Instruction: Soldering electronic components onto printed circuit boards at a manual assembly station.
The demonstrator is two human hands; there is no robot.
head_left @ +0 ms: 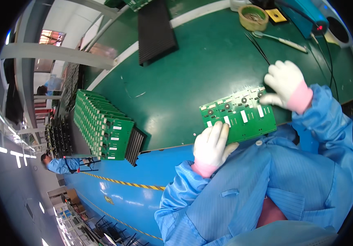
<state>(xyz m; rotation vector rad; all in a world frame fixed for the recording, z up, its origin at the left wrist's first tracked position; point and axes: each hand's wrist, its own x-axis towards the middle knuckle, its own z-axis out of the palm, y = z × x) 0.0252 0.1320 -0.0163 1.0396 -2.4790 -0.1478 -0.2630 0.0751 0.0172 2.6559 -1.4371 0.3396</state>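
A green circuit board (pixel 250 129) with white labels, round black parts and pale connectors along its far side lies at the table's near edge. My left hand (pixel 211 146), in a white glove with a pink cuff, rests its outstretched fingers on the board's near left part, its thumb apart. At the far right corner is my right hand (pixel 286 84), gloved alike; its fingers are bent and the thumb stands away from them beside the board. Nothing shows between that thumb and fingers. Black tweezers (pixel 258 48) lie just beyond the right hand.
Left on the green table (pixel 176 98), several upright circuit boards (pixel 98 123) stand in a black ribbed rack (pixel 135 143). Another black ribbed rack (pixel 154 30) lies farther back. A brush (pixel 281 40), a tape roll (pixel 253 17) and a blue device (pixel 307 18) with cables occupy the far right.
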